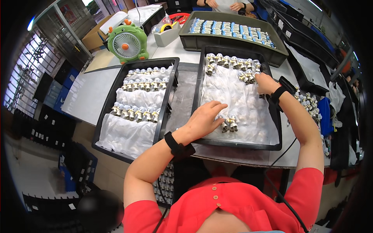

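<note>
A black tray (pixel 241 144) in front of me is lined with white sheeting. Small white, grey and yellow figurines (pixel 226 61) stand in a row along its far end. My right hand (pixel 266 84) is at the tray's right side, its fingers curled in on a figurine beside a short second row (pixel 246 76); the palm hides part of it. Over the near half of the tray, my left hand (pixel 204 119) is spread, fingers stretched out. Its thumb comes close to two loose figurines (pixel 229 124) lying on the sheeting; whether it touches them I cannot tell.
Left of it, another black tray (pixel 168 101) holds several rows of figurines. Behind are an olive bin (pixel 233 46) of blue-and-white pieces and a green fan (pixel 128 42). More figurines are heaped at right (pixel 309 104). Across the table show another person's hands (pixel 236 6).
</note>
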Available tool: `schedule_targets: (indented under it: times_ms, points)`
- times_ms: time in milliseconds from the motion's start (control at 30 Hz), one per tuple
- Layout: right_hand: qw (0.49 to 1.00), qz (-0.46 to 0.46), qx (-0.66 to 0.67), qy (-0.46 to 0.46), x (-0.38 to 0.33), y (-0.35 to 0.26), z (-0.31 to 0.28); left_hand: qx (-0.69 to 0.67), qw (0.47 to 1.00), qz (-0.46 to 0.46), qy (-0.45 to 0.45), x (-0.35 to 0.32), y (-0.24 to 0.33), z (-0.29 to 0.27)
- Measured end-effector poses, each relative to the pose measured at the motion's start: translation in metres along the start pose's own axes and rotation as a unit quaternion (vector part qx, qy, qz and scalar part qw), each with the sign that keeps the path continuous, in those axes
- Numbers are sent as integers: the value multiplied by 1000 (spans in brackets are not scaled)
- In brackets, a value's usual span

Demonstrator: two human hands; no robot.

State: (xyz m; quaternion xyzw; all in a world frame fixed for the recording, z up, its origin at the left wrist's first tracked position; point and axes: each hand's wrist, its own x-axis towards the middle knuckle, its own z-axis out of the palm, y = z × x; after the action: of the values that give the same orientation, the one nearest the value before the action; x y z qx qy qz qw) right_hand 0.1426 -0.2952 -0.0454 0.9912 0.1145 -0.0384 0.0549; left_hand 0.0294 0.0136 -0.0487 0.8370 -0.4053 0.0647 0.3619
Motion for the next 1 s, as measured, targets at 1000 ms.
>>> schedule_targets:
  times_ms: [1000]
  points:
    - [929,-221,282,95,-36,-101,-70,-399,885,-209,115,5,2,0]
